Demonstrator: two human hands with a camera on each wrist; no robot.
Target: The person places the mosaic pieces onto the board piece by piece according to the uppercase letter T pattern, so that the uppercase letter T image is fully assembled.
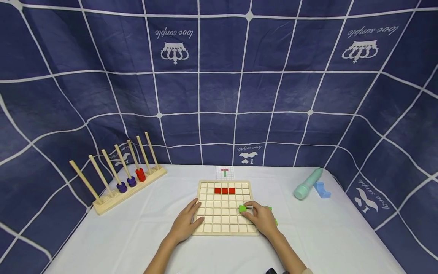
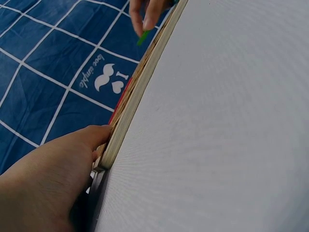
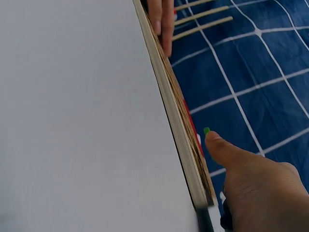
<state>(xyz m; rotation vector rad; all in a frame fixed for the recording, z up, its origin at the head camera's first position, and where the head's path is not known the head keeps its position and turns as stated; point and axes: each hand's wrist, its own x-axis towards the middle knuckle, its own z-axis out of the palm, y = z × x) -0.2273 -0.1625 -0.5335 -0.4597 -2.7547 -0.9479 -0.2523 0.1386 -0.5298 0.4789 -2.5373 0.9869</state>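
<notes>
A wooden grid board [image 1: 224, 233] lies flat on the table, with a row of red square tiles [image 1: 224, 191] in its upper part. My left hand [image 1: 184, 222] rests at the board's left edge, fingers extended and thumb over the edge cells. Between thumb and fingers, my right hand [image 1: 261, 219] pinches a green square tile [image 1: 242, 208] above the right side of the grid. The same green tile [image 2: 143, 37] shows edge-on in the left wrist view. More green tiles [image 1: 275, 221] lie beside the board, partly hidden behind the right hand.
A small printed pattern card [image 1: 230, 177] lies behind the board. To the left stands a wooden peg rack [image 1: 130, 192] with red and purple beads. At the right are a mint-green cylinder [image 1: 308, 184] and a light blue holder [image 1: 321, 190]. Blue checked cloth surrounds the white table [image 1: 154, 262].
</notes>
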